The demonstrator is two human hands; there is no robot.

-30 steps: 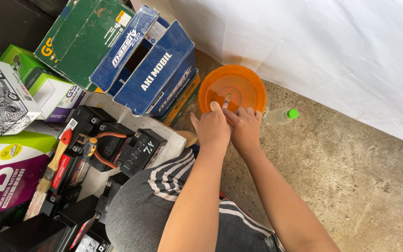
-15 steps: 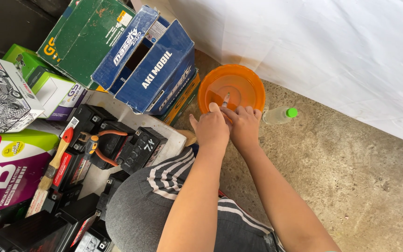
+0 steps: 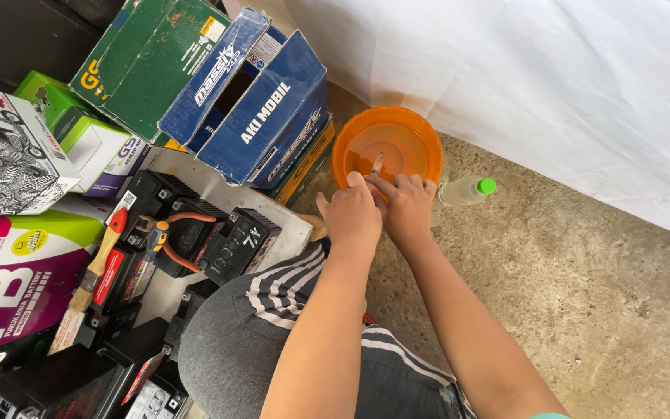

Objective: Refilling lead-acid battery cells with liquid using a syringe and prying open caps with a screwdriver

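Note:
An orange plastic bowl (image 3: 416,132) stands on the concrete floor by a white sheet. My left hand (image 3: 353,215) and my right hand (image 3: 405,206) are pressed together at the bowl's near rim. Together they hold a thin stick-like tool (image 3: 378,163) whose tip points into the bowl. What else lies under the fingers is hidden. A small clear bottle with a green cap (image 3: 465,189) lies on the floor just right of my right hand.
Blue and green cardboard boxes (image 3: 261,101) lean left of the bowl. Black batteries (image 3: 234,240), orange-handled pliers (image 3: 166,242) and a red-handled brush (image 3: 94,271) lie on a white board. More boxes (image 3: 17,279) sit at the far left. My knee (image 3: 257,341) is below.
Both hands stay together at the bowl's rim; the view has barely shifted.

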